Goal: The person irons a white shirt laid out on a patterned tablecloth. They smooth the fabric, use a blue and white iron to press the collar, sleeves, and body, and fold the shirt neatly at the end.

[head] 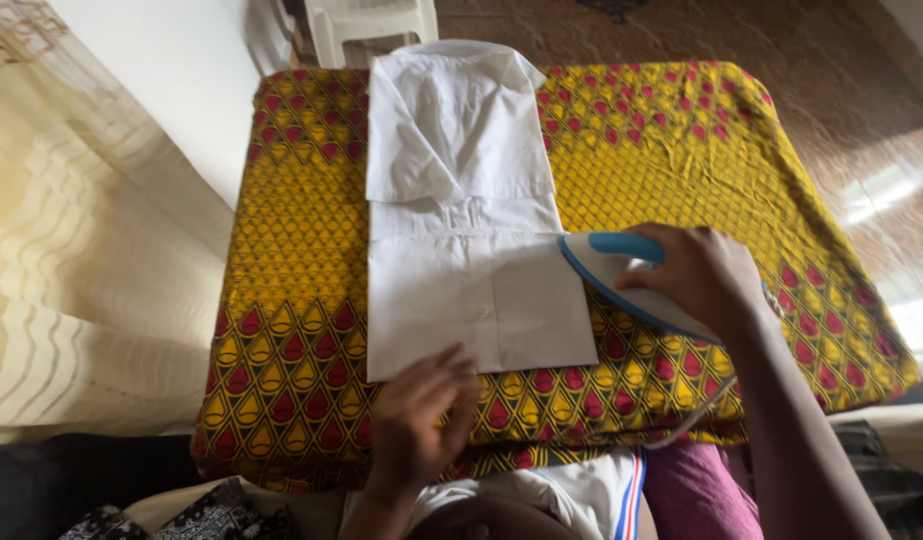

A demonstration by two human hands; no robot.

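- A folded white shirt [467, 230] is laid flat along the middle of a table covered by a yellow cloth [302, 260] printed with red and black drop shapes.
- The shirt's collar end is turned toward the far edge of the table, and its squared lower end lies toward the near edge.
- A white and blue iron [622, 280] is set at the right edge of the shirt's lower half, its pointed tip resting on the white fabric and its body over the yellow cloth.
- The iron's blue handle is gripped by the right hand [697, 275], with the fingers curled around it from above.
- The left hand [417, 415] is laid flat with fingers spread wide, nothing being held; its fingertips are pressed on the near bottom edge of the shirt and the palm is rested on the cloth.
- The iron's cord [697, 415] is seen running off the near right edge of the table.
- A white plastic chair [367, 25] is placed beyond the far edge of the table.
- A pale curtain [72, 260] with wavy lines is hung to the left of the table.
- A brown patterned floor [832, 80] is seen to the right and beyond.
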